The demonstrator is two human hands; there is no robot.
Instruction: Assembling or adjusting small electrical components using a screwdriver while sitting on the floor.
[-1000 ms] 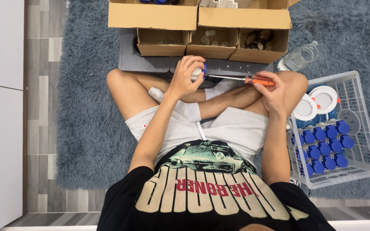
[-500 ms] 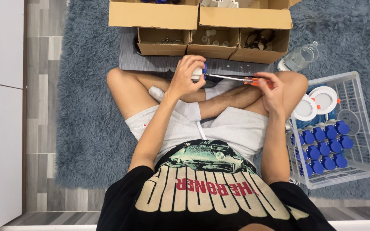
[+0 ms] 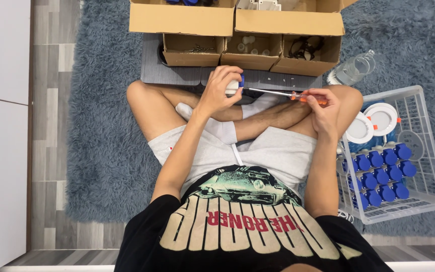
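On a shaggy blue-grey rug [image 3: 101, 151] — grey plank floor [image 3: 51, 75] alongside.

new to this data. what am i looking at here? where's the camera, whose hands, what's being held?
There is one picture, from a camera worn on a person's head, looking straight down at their own lap. No robot: just two bare hands. The person sits cross-legged on a shaggy blue-grey rug.

The left hand grips a small white and blue part. The right hand holds an orange-handled screwdriver, its shaft reaching across to that part.

In front of the knees stand open cardboard boxes with small bits inside, too small to identify. On the person's right are a white wire basket holding rows of blue parts and two round white discs, plus a clear plastic bottle lying on the rug.
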